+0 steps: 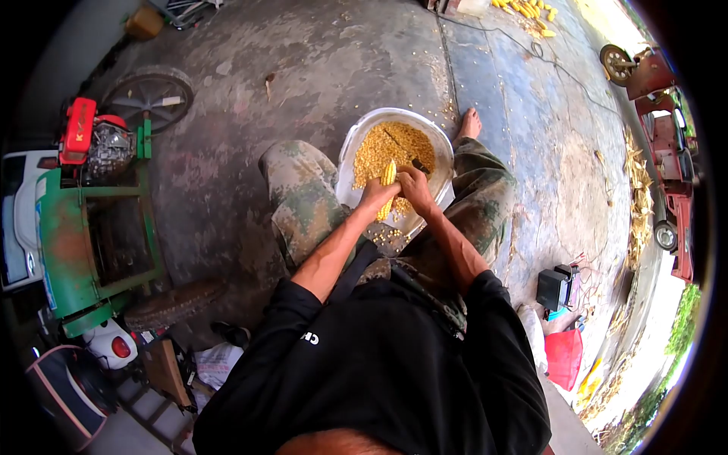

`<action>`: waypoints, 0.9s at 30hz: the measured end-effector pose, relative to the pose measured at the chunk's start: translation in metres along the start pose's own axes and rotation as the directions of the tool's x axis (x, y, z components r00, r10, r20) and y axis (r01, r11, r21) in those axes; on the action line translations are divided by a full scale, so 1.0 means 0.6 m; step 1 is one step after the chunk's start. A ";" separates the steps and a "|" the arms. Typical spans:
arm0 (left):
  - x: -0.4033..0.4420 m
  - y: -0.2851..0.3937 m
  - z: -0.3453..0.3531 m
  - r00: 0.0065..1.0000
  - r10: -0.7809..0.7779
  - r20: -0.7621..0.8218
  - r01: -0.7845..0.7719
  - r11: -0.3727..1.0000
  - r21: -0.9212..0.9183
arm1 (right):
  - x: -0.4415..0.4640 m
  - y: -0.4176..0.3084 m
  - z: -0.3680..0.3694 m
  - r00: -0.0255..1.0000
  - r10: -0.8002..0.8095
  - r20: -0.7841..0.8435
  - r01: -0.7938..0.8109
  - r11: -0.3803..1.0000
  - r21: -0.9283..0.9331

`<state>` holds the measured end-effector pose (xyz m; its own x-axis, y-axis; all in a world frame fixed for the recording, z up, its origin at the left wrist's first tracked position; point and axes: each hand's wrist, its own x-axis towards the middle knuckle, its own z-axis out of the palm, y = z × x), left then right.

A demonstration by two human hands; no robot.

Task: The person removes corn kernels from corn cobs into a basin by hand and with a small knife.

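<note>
My left hand [376, 196] is closed around a yellow corn cob [389, 173], which stands slantwise with its top and lower end showing. Against the cob's right side, my right hand [414, 187] is closed, its fingers curled and partly hidden. Both hands are over a white tub [346, 159] between my knees. Loose corn kernels [379, 148] fill much of the tub, with more near its close edge. Just beyond my right hand, a dark object [418, 164] lies over the kernels; its kind is unclear.
To the left stand a green machine frame [68, 235], a red engine [78, 133] and a wheel [148, 98]. Several corn cobs [527, 9] lie on the floor at the far right. A black box [553, 289] and a red bag [563, 359] are at the right.
</note>
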<state>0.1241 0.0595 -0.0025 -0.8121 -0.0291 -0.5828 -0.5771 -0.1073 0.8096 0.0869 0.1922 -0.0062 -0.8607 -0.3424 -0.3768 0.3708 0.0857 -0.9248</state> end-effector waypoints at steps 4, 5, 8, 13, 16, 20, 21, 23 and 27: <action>-0.009 0.020 0.008 0.992 0.098 0.083 -0.081 0.979 -0.187 | -0.020 -0.024 -0.005 0.999 -0.034 0.036 0.025 0.975 0.223; -0.009 0.023 0.008 0.992 0.099 0.079 -0.082 0.978 -0.191 | -0.016 -0.027 -0.004 0.999 -0.033 0.041 0.023 0.975 0.220; -0.002 0.024 0.003 0.977 0.110 0.185 -0.055 0.958 -0.280 | 0.002 -0.041 -0.002 0.967 0.255 -0.021 -0.228 0.895 0.384; 0.026 -0.029 0.006 0.982 0.155 0.110 -0.142 0.983 -0.114 | 0.006 -0.016 -0.009 0.983 0.185 -0.007 -0.179 0.961 0.212; 0.019 -0.027 0.006 0.979 0.192 0.075 -0.194 0.981 0.015 | 0.011 0.012 -0.007 0.984 0.177 0.020 -0.177 0.955 0.238; -0.004 -0.003 0.007 0.993 0.104 0.065 -0.107 0.992 0.059 | 0.021 0.037 -0.006 0.994 0.099 0.049 -0.109 0.951 0.288; -0.005 -0.003 0.007 0.995 0.085 0.052 -0.090 0.991 0.103 | 0.022 0.042 -0.007 0.994 0.080 0.077 -0.100 0.949 0.298; -0.007 -0.003 0.007 0.997 0.064 0.040 -0.070 0.986 0.150 | 0.031 0.058 0.000 1.000 0.024 0.010 -0.026 0.981 0.190; -0.010 0.002 0.009 1.000 0.019 0.004 -0.020 0.977 0.213 | 0.023 0.061 -0.003 0.991 -0.080 -0.109 0.070 0.993 -0.095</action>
<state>0.1275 0.0647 0.0024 -0.8235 -0.0268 -0.5667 -0.5660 0.1071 0.8174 0.0879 0.1920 -0.0457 -0.9203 -0.2446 -0.3053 0.2751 0.1501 -0.9496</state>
